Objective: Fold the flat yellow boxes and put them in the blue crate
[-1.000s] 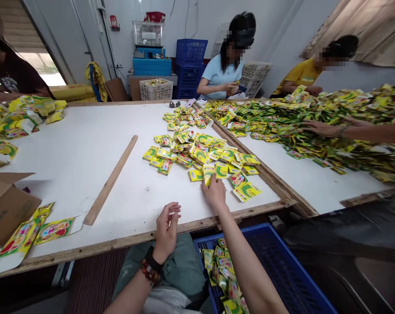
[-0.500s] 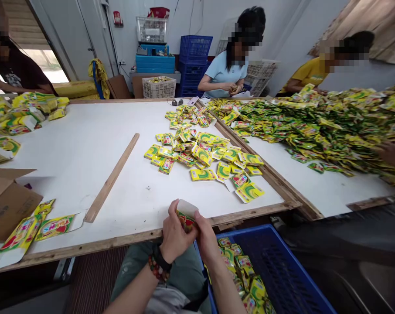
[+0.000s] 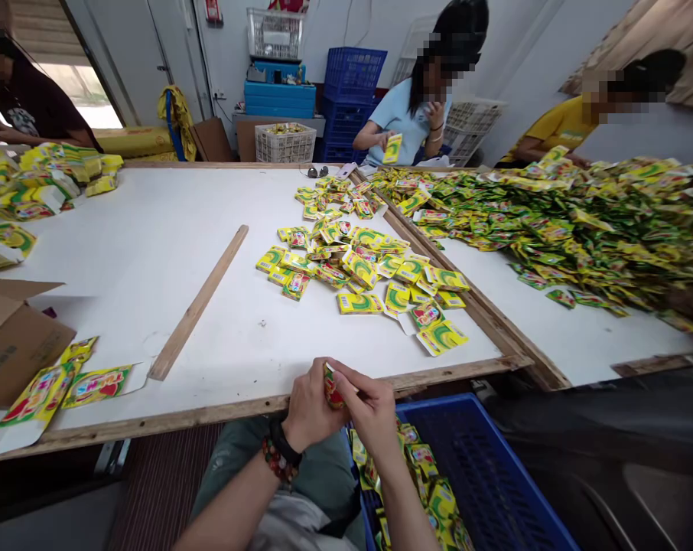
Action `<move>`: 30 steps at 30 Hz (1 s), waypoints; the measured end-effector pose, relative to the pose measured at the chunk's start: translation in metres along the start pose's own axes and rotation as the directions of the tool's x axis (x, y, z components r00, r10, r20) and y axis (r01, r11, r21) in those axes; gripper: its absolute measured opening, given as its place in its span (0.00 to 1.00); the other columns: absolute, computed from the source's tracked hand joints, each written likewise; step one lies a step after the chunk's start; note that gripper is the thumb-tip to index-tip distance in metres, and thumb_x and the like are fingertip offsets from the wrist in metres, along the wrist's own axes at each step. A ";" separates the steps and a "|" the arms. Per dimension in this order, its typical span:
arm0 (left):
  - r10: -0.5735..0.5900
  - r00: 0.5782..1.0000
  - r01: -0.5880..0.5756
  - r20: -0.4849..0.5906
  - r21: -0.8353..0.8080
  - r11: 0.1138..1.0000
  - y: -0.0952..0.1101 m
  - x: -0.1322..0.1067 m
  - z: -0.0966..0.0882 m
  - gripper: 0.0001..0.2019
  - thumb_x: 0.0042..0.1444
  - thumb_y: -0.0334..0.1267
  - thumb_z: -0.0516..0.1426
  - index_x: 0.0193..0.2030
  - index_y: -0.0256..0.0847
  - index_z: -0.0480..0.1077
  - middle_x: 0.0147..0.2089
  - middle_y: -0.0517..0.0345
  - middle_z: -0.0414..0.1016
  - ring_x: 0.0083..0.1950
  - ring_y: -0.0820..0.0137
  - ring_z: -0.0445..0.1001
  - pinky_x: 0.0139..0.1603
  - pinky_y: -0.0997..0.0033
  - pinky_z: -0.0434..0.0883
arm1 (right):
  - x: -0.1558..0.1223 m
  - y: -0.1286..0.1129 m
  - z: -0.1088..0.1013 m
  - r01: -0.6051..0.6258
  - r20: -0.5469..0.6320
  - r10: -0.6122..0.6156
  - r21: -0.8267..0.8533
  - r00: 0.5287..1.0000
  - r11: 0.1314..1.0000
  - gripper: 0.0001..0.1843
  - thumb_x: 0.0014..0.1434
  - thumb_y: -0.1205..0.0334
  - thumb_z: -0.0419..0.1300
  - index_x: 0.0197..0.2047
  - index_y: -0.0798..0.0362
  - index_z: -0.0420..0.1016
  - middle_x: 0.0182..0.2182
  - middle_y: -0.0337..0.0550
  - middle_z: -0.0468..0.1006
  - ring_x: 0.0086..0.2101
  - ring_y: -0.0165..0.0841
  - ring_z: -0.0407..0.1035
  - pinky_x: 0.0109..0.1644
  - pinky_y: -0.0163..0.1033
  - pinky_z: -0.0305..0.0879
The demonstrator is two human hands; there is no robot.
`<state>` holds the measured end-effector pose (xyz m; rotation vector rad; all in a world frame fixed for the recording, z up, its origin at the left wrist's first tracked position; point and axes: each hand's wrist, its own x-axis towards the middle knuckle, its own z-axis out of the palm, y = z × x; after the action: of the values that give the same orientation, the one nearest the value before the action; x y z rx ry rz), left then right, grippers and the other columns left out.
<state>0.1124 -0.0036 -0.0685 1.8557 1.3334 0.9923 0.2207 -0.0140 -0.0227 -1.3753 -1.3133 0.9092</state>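
Above the table's front edge, a small yellow, green and red printed box (image 3: 333,389) is between my two hands. My left hand (image 3: 312,405) wraps round its left side, and most of the box is hidden by fingers. With thumb and fingers, my right hand (image 3: 372,409) pinches it at the upper right end. Below my right forearm stands a blue crate (image 3: 489,459) partly filled with similar small packs (image 3: 438,497). Beyond my hands, a loose pile of the same boxes (image 3: 361,268) lies on the white table (image 3: 209,344).
A wooden strip (image 3: 200,302) lies on the table to the left, near flattened boxes (image 3: 99,385) and a cardboard carton (image 3: 25,344). A wooden divider (image 3: 466,295) borders a large heap of packs (image 3: 581,214). A person in light blue (image 3: 401,115) holds a yellow box; others sit left and right.
The white flap that stood up from the box no longer shows upright. My right hand has shifted over the box's top, fingers now bent against it. The person in blue has lifted a yellow box.
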 end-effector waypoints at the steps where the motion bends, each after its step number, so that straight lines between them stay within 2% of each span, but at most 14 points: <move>1: -0.008 1.000 0.008 -0.009 0.007 1.000 0.000 0.001 0.000 0.23 0.45 0.40 0.60 0.48 0.42 0.57 0.35 0.56 0.72 0.32 0.61 0.75 0.31 0.64 0.69 | 0.002 0.000 0.001 -0.027 0.000 0.027 0.008 1.000 1.000 0.14 0.55 0.58 0.61 0.44 0.51 0.82 0.40 0.46 0.83 0.31 0.39 0.79 0.35 0.42 0.77; 4: -0.025 0.999 0.025 -0.042 0.000 1.000 0.000 0.001 0.001 0.24 0.44 0.40 0.60 0.47 0.42 0.56 0.33 0.59 0.70 0.30 0.63 0.73 0.28 0.67 0.66 | 0.008 -0.001 0.002 -0.080 0.046 0.076 0.075 0.996 0.994 0.14 0.55 0.59 0.62 0.44 0.51 0.81 0.41 0.44 0.82 0.38 0.41 0.79 0.45 0.45 0.76; 7: -0.045 0.995 0.042 -0.094 -0.027 0.999 -0.001 0.003 0.000 0.18 0.46 0.38 0.59 0.41 0.43 0.56 0.31 0.61 0.67 0.28 0.66 0.70 0.26 0.70 0.62 | 0.008 0.000 0.002 -0.086 0.148 0.069 0.112 0.987 0.990 0.15 0.57 0.58 0.61 0.46 0.50 0.80 0.45 0.44 0.81 0.47 0.43 0.76 0.54 0.51 0.70; 11: -0.082 0.990 0.073 -0.112 -0.081 0.994 -0.001 0.003 0.002 0.14 0.49 0.39 0.58 0.38 0.44 0.56 0.30 0.62 0.65 0.27 0.69 0.67 0.25 0.72 0.60 | 0.002 0.002 0.009 -0.013 0.206 0.005 0.037 0.979 0.999 0.21 0.57 0.59 0.62 0.55 0.49 0.74 0.52 0.45 0.77 0.50 0.44 0.73 0.57 0.52 0.68; 14: -0.053 0.993 0.047 -0.105 -0.058 0.997 0.000 -0.001 0.001 0.13 0.49 0.36 0.57 0.39 0.43 0.58 0.32 0.60 0.66 0.30 0.68 0.68 0.29 0.70 0.63 | -0.004 0.005 0.014 0.093 0.162 -0.093 0.003 0.982 0.996 0.18 0.59 0.60 0.60 0.53 0.48 0.76 0.49 0.45 0.79 0.47 0.42 0.76 0.53 0.49 0.72; 16: 0.005 1.000 -0.005 -0.008 -0.063 0.998 0.001 -0.001 -0.006 0.16 0.47 0.34 0.58 0.43 0.42 0.60 0.36 0.58 0.69 0.32 0.68 0.70 0.31 0.69 0.66 | -0.009 0.007 0.005 0.130 0.111 -0.126 -0.026 0.986 0.991 0.16 0.59 0.60 0.59 0.50 0.48 0.78 0.46 0.45 0.81 0.42 0.41 0.78 0.47 0.46 0.75; 18: 0.121 0.976 -0.108 0.179 -0.080 0.991 0.001 0.009 -0.021 0.21 0.47 0.36 0.60 0.49 0.43 0.61 0.42 0.56 0.71 0.34 0.67 0.72 0.32 0.69 0.68 | -0.018 0.011 -0.021 0.094 0.063 -0.087 -0.128 0.994 0.987 0.16 0.59 0.57 0.58 0.49 0.49 0.79 0.40 0.44 0.83 0.32 0.39 0.79 0.35 0.41 0.77; 20: 0.200 0.928 -0.201 0.315 -0.031 0.979 -0.003 0.034 -0.039 0.23 0.49 0.42 0.61 0.52 0.44 0.64 0.46 0.54 0.73 0.37 0.66 0.73 0.35 0.68 0.70 | -0.029 0.017 -0.059 0.000 0.029 0.011 -0.345 1.000 0.939 0.18 0.59 0.53 0.57 0.48 0.49 0.80 0.33 0.44 0.85 0.20 0.36 0.75 0.22 0.38 0.72; 21: 0.187 0.927 -0.213 0.325 0.047 0.976 -0.005 0.052 -0.048 0.21 0.52 0.45 0.60 0.52 0.44 0.65 0.46 0.53 0.74 0.38 0.65 0.73 0.38 0.67 0.70 | -0.034 0.021 -0.079 -0.048 0.014 0.062 -0.486 0.998 0.873 0.19 0.58 0.50 0.58 0.47 0.49 0.81 0.31 0.45 0.84 0.16 0.36 0.72 0.18 0.39 0.69; 23: 0.044 0.969 -0.121 0.244 0.311 0.943 -0.012 0.097 -0.062 0.17 0.57 0.48 0.57 0.49 0.40 0.67 0.45 0.49 0.74 0.42 0.62 0.73 0.45 0.65 0.69 | -0.041 0.028 -0.108 -0.097 -0.030 0.106 -0.697 0.994 0.711 0.21 0.54 0.47 0.61 0.47 0.47 0.81 0.37 0.49 0.84 0.20 0.42 0.76 0.20 0.42 0.71; 24: -0.050 0.983 -0.036 0.177 0.453 0.891 -0.017 0.121 -0.065 0.17 0.59 0.48 0.55 0.49 0.39 0.68 0.46 0.48 0.74 0.46 0.61 0.72 0.49 0.64 0.68 | -0.043 0.031 -0.115 -0.091 -0.036 0.097 -0.744 0.995 0.662 0.22 0.53 0.46 0.62 0.48 0.46 0.81 0.42 0.50 0.82 0.27 0.45 0.79 0.24 0.44 0.74; 25: -0.094 0.987 0.018 0.127 0.502 0.864 -0.021 0.143 -0.065 0.17 0.59 0.47 0.55 0.49 0.35 0.67 0.48 0.44 0.73 0.50 0.57 0.71 0.51 0.61 0.66 | -0.044 0.034 -0.116 -0.066 -0.024 0.074 -0.756 0.997 0.652 0.22 0.53 0.47 0.62 0.49 0.46 0.80 0.46 0.51 0.80 0.35 0.49 0.79 0.31 0.47 0.76; 27: -0.152 0.987 0.097 0.053 0.556 0.825 -0.028 0.176 -0.059 0.20 0.58 0.43 0.57 0.52 0.29 0.64 0.51 0.35 0.69 0.54 0.51 0.67 0.52 0.56 0.64 | -0.041 0.035 -0.104 0.016 0.037 0.014 -0.703 0.999 0.711 0.22 0.56 0.49 0.59 0.52 0.48 0.78 0.50 0.51 0.78 0.46 0.49 0.76 0.43 0.50 0.76; 30: -0.184 0.982 0.132 0.030 0.587 0.799 -0.036 0.187 -0.046 0.23 0.55 0.35 0.58 0.56 0.26 0.60 0.56 0.29 0.64 0.58 0.47 0.60 0.54 0.53 0.61 | -0.034 0.031 -0.070 0.104 0.124 -0.038 -0.579 0.992 0.809 0.21 0.59 0.53 0.57 0.54 0.50 0.76 0.51 0.51 0.77 0.51 0.47 0.73 0.51 0.52 0.72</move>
<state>0.0928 0.1891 -0.0361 2.1390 1.8524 0.4210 0.2905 -0.0562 -0.0402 -1.7425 -1.8146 0.5409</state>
